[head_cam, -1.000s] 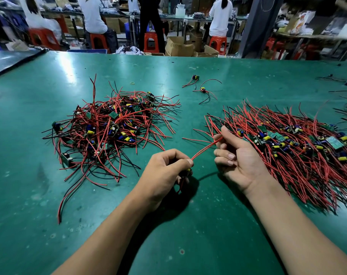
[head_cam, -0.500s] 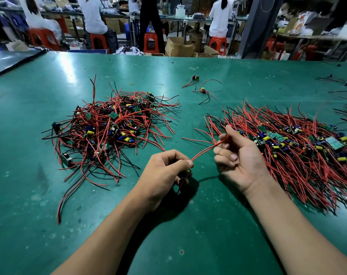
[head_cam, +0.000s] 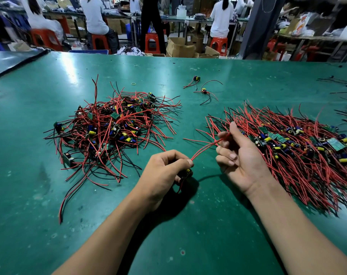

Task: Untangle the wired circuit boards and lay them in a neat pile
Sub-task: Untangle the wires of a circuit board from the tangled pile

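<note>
Firmly, my left hand (head_cam: 164,169) clutches a small board (head_cam: 187,172) while my right hand (head_cam: 242,155) pinches its outstretched red wires (head_cam: 205,148)

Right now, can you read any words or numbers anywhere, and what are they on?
No text here can be read.
Green circuit boards in the piles: printing too small.
Small board in the left hand, its red wires in the right hand: mostly hidden, no marks show.
Cardboard boxes: nothing legible.
Colourful package far right: print blurred.
</note>
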`<state>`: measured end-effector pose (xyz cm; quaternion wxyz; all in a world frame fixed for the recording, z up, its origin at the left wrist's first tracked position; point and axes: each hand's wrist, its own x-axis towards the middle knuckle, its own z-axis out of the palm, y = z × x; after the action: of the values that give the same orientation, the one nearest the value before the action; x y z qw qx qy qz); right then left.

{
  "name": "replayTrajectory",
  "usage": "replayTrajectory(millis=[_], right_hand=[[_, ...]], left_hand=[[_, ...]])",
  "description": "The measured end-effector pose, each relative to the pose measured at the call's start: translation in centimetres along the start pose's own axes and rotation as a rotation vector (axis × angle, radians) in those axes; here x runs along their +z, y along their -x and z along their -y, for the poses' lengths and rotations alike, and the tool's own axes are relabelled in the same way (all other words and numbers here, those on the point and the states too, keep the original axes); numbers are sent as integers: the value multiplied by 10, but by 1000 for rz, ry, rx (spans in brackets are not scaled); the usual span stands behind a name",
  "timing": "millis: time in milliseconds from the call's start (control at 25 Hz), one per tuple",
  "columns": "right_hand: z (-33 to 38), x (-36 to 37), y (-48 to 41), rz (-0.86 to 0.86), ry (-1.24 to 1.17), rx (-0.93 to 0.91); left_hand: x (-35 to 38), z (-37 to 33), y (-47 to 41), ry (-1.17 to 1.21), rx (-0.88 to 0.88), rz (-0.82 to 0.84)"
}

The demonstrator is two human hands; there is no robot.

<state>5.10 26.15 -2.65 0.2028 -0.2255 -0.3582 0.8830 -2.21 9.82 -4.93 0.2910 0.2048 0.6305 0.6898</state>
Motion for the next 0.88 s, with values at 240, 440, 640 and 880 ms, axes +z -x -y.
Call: replayTrajectory(millis=[240,440,640,880], right_hand=[[-7,-2,-3,-48,182,-72],[-14,-6,-7,-46,254,-79],[-19,-7,-5,67,371,-111],[-32,-3,2,197,570,-34]], left_hand=[[0,-7,0,237,-80,-22],[0,-13,0,442,-180,-25],[-4,-11,-1,374,-179,0],[-2,-8,2,267,-166,32]])
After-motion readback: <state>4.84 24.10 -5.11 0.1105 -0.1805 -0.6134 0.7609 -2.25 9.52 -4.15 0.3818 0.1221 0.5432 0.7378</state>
